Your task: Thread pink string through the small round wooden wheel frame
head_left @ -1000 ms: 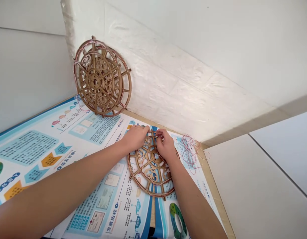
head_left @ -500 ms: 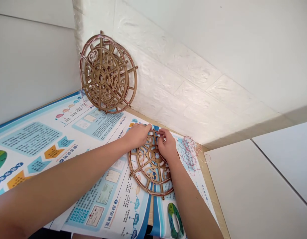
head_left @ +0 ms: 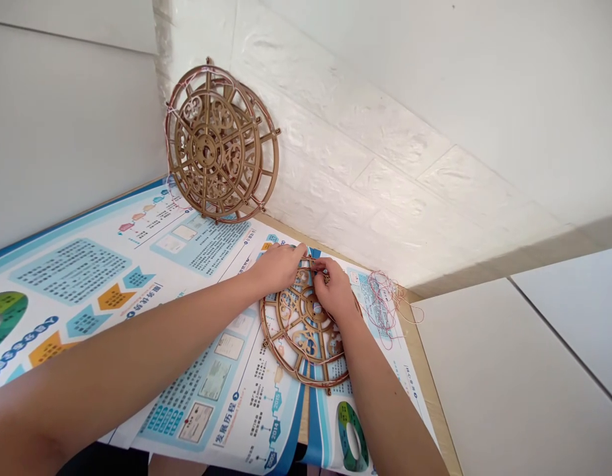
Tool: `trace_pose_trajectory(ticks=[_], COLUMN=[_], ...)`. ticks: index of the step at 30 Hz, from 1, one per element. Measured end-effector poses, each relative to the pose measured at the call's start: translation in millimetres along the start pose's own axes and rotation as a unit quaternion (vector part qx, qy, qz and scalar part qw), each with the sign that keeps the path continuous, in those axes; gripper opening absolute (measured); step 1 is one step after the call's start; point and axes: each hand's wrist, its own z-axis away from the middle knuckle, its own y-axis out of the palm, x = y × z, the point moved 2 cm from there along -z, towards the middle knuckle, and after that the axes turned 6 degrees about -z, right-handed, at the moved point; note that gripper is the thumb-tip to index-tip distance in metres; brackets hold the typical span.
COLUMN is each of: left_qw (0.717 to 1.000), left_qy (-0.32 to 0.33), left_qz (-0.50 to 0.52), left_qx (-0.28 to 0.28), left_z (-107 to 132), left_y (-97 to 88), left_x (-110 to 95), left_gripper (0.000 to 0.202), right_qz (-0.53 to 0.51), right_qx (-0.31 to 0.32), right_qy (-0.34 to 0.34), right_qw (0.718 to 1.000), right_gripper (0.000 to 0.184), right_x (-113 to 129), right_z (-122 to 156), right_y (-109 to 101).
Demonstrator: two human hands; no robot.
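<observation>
A bronze-coloured openwork wheel (head_left: 306, 342) with spokes and scroll ornaments lies on the printed sheets, thin wire running along its rim. My left hand (head_left: 282, 267) is closed over the far edge of this wheel, thumb and fingers at the rim. Close beside it, my right hand (head_left: 332, 285) has its fingers curled in a pinch at the far rim; what sits between the fingertips is too small to make out. The right forearm hides the wheel's right side. A loose tangle of pink and white wire (head_left: 385, 301) lies to the right of the hands.
Several similar wheels (head_left: 207, 153) lean stacked against the white brick-patterned wall (head_left: 336, 152) at the back left. Printed posters (head_left: 68, 271) cover the wooden table (head_left: 442, 423). White panels (head_left: 484, 357) stand at the right, and another pale panel (head_left: 68, 119) at the left.
The camera view has shifted slightly. My right fingers have drawn in a little at the rim, while my left hand keeps its place on the wheel.
</observation>
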Motion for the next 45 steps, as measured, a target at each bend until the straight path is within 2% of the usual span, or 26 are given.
trace_pose_trajectory(ticks=[3, 7, 10, 14, 17, 20, 25, 29, 33, 37, 40, 45], left_qw=[1.0, 1.0, 1.0, 1.0, 1.0, 1.0, 0.999, 1.0, 1.0, 1.0, 1.0, 1.0], left_qy=[0.004, 0.005, 0.007, 0.007, 0.01, 0.016, 0.02, 0.011, 0.016, 0.016, 0.015, 0.008], left_qz=[-0.004, -0.003, -0.005, -0.003, 0.004, 0.012, 0.018, 0.011, 0.013, 0.012, 0.013, 0.007], left_qx=[0.0, -0.007, -0.011, -0.004, -0.007, -0.019, -0.024, -0.022, -0.015, -0.014, -0.017, -0.012], left_z=[0.1, -0.6, -1.3, -1.2, -1.1, -1.3, -0.6, 0.1, -0.1, -0.2, 0.0, 0.3], left_y=[0.8, 3.5, 5.0, 4.6, 4.9, 6.4, 5.5, 3.5, 3.8, 3.9, 3.2, 1.7], left_x=[0.4, 2.0, 2.8, 2.7, 2.6, 3.0, 2.8, 2.5, 2.3, 2.5, 2.1, 0.7], left_gripper=[0.028, 0.029, 0.03, 0.029, 0.03, 0.03, 0.03, 0.031, 0.031, 0.03, 0.029, 0.029], right_qz=[-0.008, 0.001, -0.005, 0.004, -0.004, 0.007, 0.007, 0.017, -0.003, 0.014, 0.011, 0.021], right_qx=[-0.024, 0.001, -0.023, -0.004, -0.015, 0.006, -0.057, -0.013, -0.062, -0.023, -0.064, -0.044], right_qy=[0.0, -0.006, -0.011, -0.008, -0.01, -0.021, -0.033, -0.018, -0.007, -0.015, -0.021, -0.028], right_qw=[1.0, 1.0, 1.0, 1.0, 1.0, 1.0, 0.998, 1.0, 0.998, 1.0, 0.998, 0.998], right_gripper=[0.032, 0.029, 0.029, 0.026, 0.033, 0.039, 0.033, 0.033, 0.041, 0.037, 0.036, 0.037], right_x=[-0.4, -1.3, -0.4, 1.0, 0.3, -1.0, -0.4, -0.5, -2.1, -1.2, 0.9, 1.9], right_z=[0.3, 0.5, 0.3, -0.1, -0.2, 0.1, 0.8, 0.7, 1.1, 1.1, 1.4, 1.3], right_y=[0.1, 1.8, 0.8, 1.4, 1.1, 2.2, 0.2, 2.5, 0.7, 1.5, -0.7, 0.9])
